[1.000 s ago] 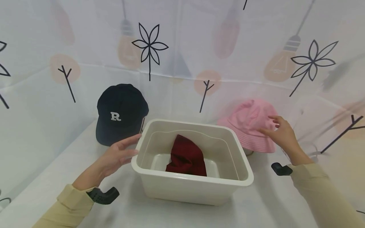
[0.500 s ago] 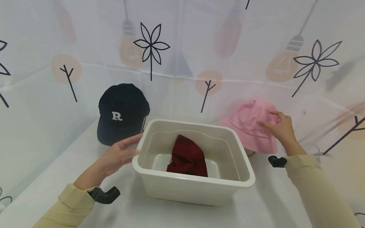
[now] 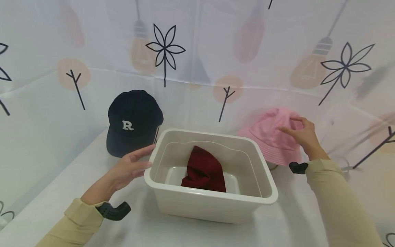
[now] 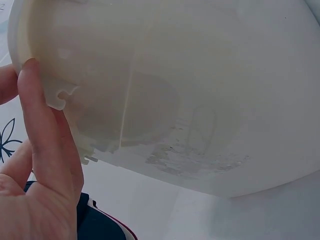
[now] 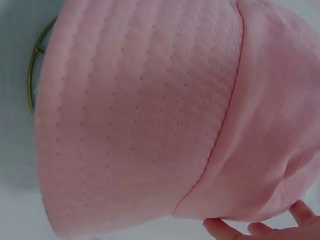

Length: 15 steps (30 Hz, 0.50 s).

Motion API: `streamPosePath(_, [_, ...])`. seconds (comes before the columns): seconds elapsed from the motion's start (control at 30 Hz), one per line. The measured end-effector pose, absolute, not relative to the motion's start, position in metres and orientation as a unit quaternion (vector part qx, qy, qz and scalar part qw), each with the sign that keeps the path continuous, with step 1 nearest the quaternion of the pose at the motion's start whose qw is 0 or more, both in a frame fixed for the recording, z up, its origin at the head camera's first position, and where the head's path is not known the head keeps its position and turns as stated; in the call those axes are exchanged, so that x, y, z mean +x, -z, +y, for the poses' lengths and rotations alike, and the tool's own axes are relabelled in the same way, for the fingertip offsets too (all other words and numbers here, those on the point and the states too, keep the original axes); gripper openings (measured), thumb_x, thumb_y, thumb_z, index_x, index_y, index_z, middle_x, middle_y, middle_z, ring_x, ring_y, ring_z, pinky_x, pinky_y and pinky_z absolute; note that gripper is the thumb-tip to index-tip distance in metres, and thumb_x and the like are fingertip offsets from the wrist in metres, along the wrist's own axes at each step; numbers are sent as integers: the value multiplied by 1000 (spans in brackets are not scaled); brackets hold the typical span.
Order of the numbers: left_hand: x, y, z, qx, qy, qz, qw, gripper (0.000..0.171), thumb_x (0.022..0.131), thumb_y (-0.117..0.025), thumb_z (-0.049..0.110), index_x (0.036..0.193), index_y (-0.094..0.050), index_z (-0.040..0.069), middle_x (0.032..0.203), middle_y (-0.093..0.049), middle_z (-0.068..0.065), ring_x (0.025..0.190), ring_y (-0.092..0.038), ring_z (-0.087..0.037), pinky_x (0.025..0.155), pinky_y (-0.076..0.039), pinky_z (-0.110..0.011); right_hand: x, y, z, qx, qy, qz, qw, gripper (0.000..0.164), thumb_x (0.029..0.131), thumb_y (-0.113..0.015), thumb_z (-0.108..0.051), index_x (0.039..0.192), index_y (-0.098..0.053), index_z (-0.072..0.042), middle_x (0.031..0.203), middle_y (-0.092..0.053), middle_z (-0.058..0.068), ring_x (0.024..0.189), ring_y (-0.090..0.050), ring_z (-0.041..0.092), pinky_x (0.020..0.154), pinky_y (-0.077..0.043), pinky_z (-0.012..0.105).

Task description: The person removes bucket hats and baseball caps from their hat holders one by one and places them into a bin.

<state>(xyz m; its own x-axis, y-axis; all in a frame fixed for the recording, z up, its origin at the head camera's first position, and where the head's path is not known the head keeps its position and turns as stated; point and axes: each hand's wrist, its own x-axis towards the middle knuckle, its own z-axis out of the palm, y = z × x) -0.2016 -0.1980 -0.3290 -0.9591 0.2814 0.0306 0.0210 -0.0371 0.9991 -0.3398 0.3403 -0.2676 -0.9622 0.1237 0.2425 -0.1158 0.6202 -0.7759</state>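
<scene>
In the head view, my left hand [image 3: 126,171] lies against the left side of a cream plastic tub [image 3: 210,206], fingers fairly straight at its rim. The left wrist view has those fingertips [image 4: 31,75] touching the tub's outer wall [image 4: 200,90]. A dark red piece of cloth [image 3: 205,169] lies folded inside the tub. My right hand [image 3: 305,139] is at the crown of a pink bucket hat [image 3: 268,133], thumb and fingers spread apart. In the right wrist view, its fingertips [image 5: 220,228] reach the edge of the hat's crown [image 5: 270,110].
A navy baseball cap [image 3: 135,116] with a white R stands behind the tub on the left. Part of a brass-coloured wire ring [image 5: 32,75] shows beneath the pink brim. A printed white cloth [image 3: 191,51] hangs behind, above the white surface [image 3: 123,230].
My right hand has moved in to the pink hat's crown, and its thumb and fingers have come closer together. The left hand stays at the tub. The head view has shifted slightly.
</scene>
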Motion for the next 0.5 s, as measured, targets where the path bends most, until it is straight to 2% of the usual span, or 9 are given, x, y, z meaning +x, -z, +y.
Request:
streamPosePath(0.2, [-202,329,-197,107,-715,684,94,66,84,-66,9,143,-36,7,149,-27,-14,136,-17,-33,101,-25,-62,-343,267,340,-18,-421,-895,148,83,78,-72,-42,137,-34,2,146,-7,30,131,-14,47,102,-21,61])
streamPosePath(0.43, [-201,329,-197,106,-714,687,90,66,85,-66,10,143,-36,9,149,-27,-12,136,-17,-32,101,-25,-61,-342,264,334,-14,-412,-895,169,67,84,-67,-34,128,-46,11,140,-26,33,128,-23,45,101,-25,59])
streamPosePath(0.5, [-201,329,-197,106,-713,687,89,66,85,-66,11,144,-35,9,149,-27,-12,135,-17,-32,101,-25,-61,-341,264,332,-19,-388,-904,177,63,85,-66,-34,125,-50,12,134,-32,34,122,-31,44,96,-33,53])
